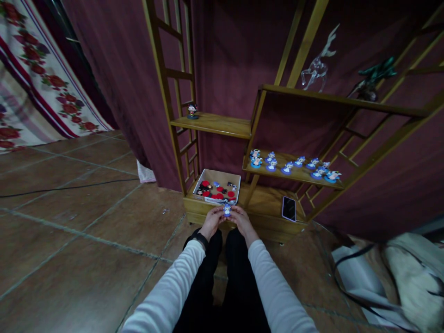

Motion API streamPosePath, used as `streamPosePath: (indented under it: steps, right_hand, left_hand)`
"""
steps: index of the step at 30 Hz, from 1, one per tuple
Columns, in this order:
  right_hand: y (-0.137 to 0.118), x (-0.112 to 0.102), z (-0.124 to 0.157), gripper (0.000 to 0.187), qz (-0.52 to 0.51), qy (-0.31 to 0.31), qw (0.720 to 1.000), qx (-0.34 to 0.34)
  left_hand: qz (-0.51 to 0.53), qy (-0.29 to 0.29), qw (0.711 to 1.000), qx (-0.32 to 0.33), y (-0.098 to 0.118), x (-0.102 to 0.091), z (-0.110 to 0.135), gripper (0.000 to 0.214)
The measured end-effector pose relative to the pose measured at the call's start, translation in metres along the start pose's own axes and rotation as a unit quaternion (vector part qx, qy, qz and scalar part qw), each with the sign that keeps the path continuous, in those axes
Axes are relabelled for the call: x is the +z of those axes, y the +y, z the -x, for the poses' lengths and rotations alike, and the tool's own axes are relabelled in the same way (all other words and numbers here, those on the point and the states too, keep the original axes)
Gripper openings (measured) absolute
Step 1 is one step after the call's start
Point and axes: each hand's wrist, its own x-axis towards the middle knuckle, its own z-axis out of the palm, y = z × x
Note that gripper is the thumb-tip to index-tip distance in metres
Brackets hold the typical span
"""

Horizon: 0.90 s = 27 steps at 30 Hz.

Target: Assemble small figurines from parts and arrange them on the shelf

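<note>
On the left, the floor [86,268] spreads wide, so there is lots of room on that side. Next comes the left shelf [218,125], with a doll [192,111] at its far left end, close to the edge. Under it, the box [225,175] sits on the stand; its walls likely stop the small, mixed-up things inside from rolling off. The left hand [214,219] holds one side of the toy [227,210] with its fingertips, and the right hand [241,218] holds the other side, maybe because it is so small. The toy is upright, just in front of the box; I cannot tell if they touch. To the right, toys [272,165] stand in loose rows on the right shelf [298,175], and some are close to its front edge, where a bump could knock them off. The top shelf [347,99] is above them, so the easy way in is from the front. Below, the phone [289,209] lies flat near the stand's front edge. On the far right, a bag [360,268] makes the floor tight.
</note>
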Motion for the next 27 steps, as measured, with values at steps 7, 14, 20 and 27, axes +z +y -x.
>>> streamPosePath:
  steps: [7, 14, 20, 27]
  right_hand:
    - [-0.0023, 0.0019, 0.0004, 0.031, 0.008, -0.035, 0.999, 0.008]
    - [0.0016, 0.0016, -0.0021, 0.031, 0.009, -0.036, 0.999, 0.010]
    - [-0.0016, 0.0036, 0.0010, 0.031, 0.009, -0.027, 1.000, 0.011]
    - [0.0003, 0.0079, 0.0023, 0.036, 0.004, -0.003, 1.000, -0.015]
  left_hand:
    - [0.001, -0.021, 1.000, -0.005, -0.0008, -0.0003, 0.0017, 0.031]
    - [-0.012, -0.021, 1.000, 0.015, -0.0053, -0.0011, -0.0018, 0.030]
    - [-0.028, -0.012, 0.999, 0.017, -0.0062, -0.0005, -0.0019, 0.030]
    - [-0.059, 0.017, 0.993, 0.098, -0.0052, 0.0055, 0.0038, 0.037]
